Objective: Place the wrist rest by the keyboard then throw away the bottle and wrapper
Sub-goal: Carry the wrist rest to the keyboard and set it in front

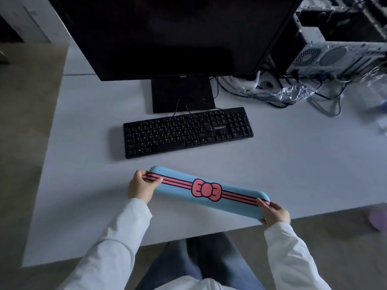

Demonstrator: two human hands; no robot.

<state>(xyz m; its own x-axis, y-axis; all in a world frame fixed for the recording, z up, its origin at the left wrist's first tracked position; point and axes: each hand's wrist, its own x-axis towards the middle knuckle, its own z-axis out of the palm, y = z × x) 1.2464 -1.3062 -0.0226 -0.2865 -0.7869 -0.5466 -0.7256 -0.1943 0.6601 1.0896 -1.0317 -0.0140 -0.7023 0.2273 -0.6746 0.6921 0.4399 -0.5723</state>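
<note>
The wrist rest (pixel 180 191) is a long light-blue pad with pink stripes and a pink bow. It hovers over the white desk (pixel 83 143), a short way nearer to me than the black keyboard (pixel 187 132), and is slanted with its right end closer to me. My left hand (pixel 140 186) grips its left end and my right hand (pixel 274 213) grips its right end near the desk's front edge. A crumpled clear plastic wrapper (pixel 293 92) lies among cables at the back right. No bottle can be made out.
A black monitor (pixel 167 34) on its stand (pixel 182 95) rises behind the keyboard. A computer case (pixel 339 57) and tangled cables (pixel 322 101) fill the back right. My legs show below the desk's front edge. A purple blurred thing (pixel 377 218) is at the right.
</note>
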